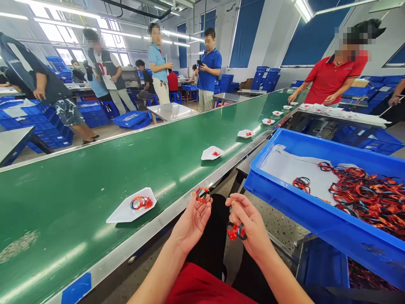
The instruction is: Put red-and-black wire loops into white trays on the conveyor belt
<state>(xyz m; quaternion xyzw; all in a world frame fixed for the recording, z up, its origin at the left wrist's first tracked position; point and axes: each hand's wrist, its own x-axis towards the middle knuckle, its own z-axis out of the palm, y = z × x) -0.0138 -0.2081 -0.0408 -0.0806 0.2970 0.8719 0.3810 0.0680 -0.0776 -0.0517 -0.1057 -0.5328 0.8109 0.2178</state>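
My left hand (191,221) is raised palm up, and its fingertips pinch a small coil of red and black wire (202,194). My right hand (247,223) grips a second red and black wire coil (236,231), which hangs below the fingers. Both hands are in front of the steel edge of a green conveyor belt (95,185). On the belt, just left of my hands, lies a white paper tray (125,213) holding a red and blue wire coil. To the right stands a blue plastic crate (316,202) lined with white sheet and heaped with similar wire coils.
Further white paper trays (245,134) with red pieces line the belt toward the far end. A co-worker in a red shirt (332,80) stands across it beside white sheets. Several people, stacked blue crates (264,79) and steel tables fill the room behind.
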